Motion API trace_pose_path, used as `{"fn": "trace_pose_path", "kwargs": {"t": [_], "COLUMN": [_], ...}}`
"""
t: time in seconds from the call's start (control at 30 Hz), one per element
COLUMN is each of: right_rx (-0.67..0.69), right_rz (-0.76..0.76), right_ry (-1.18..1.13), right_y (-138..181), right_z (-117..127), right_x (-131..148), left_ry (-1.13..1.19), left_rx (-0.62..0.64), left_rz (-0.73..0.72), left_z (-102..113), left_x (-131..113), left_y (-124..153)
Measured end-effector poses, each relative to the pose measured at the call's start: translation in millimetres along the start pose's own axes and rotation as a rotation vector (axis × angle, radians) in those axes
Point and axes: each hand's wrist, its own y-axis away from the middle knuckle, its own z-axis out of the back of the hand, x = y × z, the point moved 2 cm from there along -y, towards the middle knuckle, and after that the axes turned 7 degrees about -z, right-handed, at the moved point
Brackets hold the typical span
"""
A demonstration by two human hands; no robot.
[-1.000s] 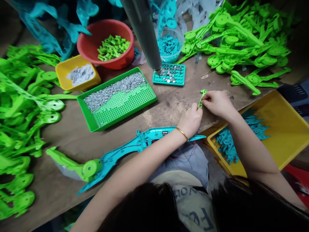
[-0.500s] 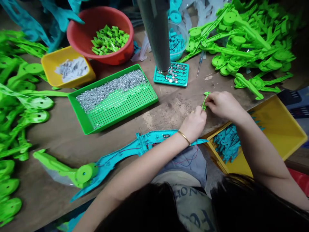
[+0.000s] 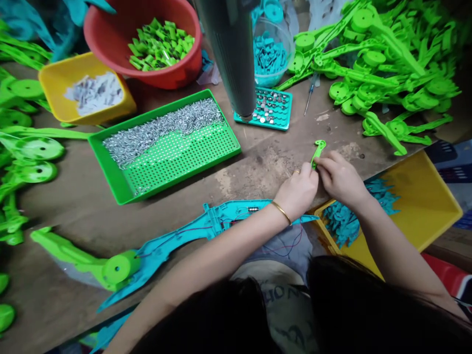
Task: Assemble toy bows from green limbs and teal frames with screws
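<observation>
A small green plastic part (image 3: 319,149) with a hooked top stands up from the fingers of my left hand (image 3: 299,191), which is closed round its lower end. My right hand (image 3: 341,178) is closed too, its fingertips pinching the same part from the right; what else they hold is hidden. Below my left forearm lies a long blue plastic shell (image 3: 177,237) with thin red and blue wires and a small spring-like metal piece (image 3: 253,210) in it. A green arm-like piece with a round hub (image 3: 120,268) joins its left end.
A green tray (image 3: 177,167) of small metal screws or pins lies left of centre. Behind stand a blue tray (image 3: 283,118) of button cells, a red bowl (image 3: 147,73) and a screwdriver (image 3: 309,96). Green parts (image 3: 391,73) pile at right, above a yellow bin (image 3: 424,216).
My right hand has come down along the small green part, so more of its hooked top shows. The head view has shifted slightly.
</observation>
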Motion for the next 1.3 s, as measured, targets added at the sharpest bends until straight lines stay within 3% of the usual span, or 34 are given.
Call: {"fn": "trace_pose_path", "kwargs": {"t": [0.1, 0.27, 0.4, 0.53, 0.77, 1.03, 1.17, 1.3], "right_rx": [-0.021, -0.097, -0.138, -0.159, -0.146, -0.155, -0.225, -0.16], "right_rz": [0.01, -0.058, -0.094, -0.057, -0.005, -0.013, -0.038, -0.052], "right_ry": [0.021, -0.23, -0.169, -0.272, -0.272, -0.298, -0.387, -0.41], "right_y": [11.5, 11.8, 10.4, 18.7, 31.9, 36.4, 44.3, 51.6], "right_z": [-4.0, -10.7, -12.7, -8.8, -18.6, -19.1, -16.3, -19.0], "right_x": [-5.3, -15.5, -15.9, -5.3, 10.5, 12.4, 17.0, 25.5], "left_ry": [-0.017, -0.037, -0.04, -0.102, -0.141, 0.011, 0.219, 0.503], "left_rx": [0.003, 0.025, -0.102, -0.173, -0.072, -0.085, -0.148, -0.176], "left_rz": [0.008, 0.046, 0.137, 0.207, 0.229, 0.194, 0.202, 0.265], "left_z": [-0.4, 2.4, 12.7, 19.2, 18.8, 16.0, 22.6, 25.3], "left_x": [-0.1, 2.2, 3.5, 2.7, 3.9, 5.6, 10.5, 17.6], "left_y": [-1.0, 0.7, 15.4, 33.3, 38.6, 33.5, 32.9, 30.5]}}
